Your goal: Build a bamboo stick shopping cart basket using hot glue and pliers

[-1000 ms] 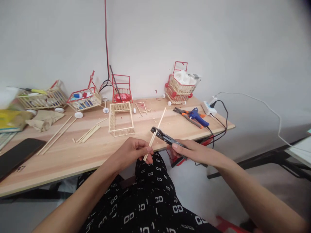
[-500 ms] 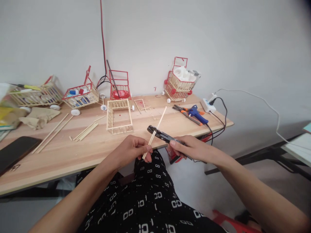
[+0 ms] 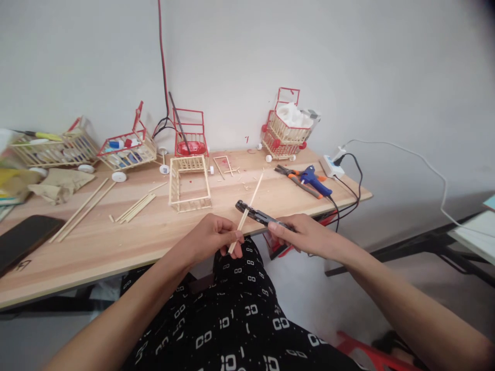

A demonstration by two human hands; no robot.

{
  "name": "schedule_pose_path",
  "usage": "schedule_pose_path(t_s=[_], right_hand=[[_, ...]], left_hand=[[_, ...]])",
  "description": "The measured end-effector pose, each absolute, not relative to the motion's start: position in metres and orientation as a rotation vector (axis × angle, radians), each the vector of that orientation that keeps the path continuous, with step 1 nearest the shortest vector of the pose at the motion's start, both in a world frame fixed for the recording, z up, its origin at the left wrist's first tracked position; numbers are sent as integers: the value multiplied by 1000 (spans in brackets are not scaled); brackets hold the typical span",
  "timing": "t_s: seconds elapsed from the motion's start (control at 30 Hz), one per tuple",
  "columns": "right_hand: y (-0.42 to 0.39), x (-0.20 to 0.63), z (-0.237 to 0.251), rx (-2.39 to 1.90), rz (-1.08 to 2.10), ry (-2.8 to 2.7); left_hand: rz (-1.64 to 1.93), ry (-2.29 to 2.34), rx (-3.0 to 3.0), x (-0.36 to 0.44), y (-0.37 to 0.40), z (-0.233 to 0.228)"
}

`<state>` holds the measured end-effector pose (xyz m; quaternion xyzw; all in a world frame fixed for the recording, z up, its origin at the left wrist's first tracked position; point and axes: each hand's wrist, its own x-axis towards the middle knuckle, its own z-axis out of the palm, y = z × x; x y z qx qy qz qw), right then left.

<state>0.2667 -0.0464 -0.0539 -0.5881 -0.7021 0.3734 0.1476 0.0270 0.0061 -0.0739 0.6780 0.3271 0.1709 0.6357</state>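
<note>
Head view: we are pinching a wooden stick (image 3: 247,208) in our left hand (image 3: 211,239), our right hand (image 3: 299,234) gripping pliers (image 3: 257,215) across it beyond the counter's (image 3: 116,242) near edge.

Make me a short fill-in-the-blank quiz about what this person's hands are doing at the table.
1. The left hand pinches a thin wooden ____.
2. The right hand grips dark ____ whose jaws meet the stick.
3. The glue gun on the table is ____ in colour.
Missing words: stick; pliers; blue
</note>
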Motion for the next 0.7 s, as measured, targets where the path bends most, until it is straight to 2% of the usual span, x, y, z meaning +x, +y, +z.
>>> schedule_pose_path(t_s=[0.43, 0.7], right_hand=[[-32, 267, -66, -1797, 998, -2049], [-17, 267, -65, -1773, 675, -2266]], left_hand=[[367, 777, 1407, 32, 17, -88], [397, 806, 1388, 34, 24, -90]])
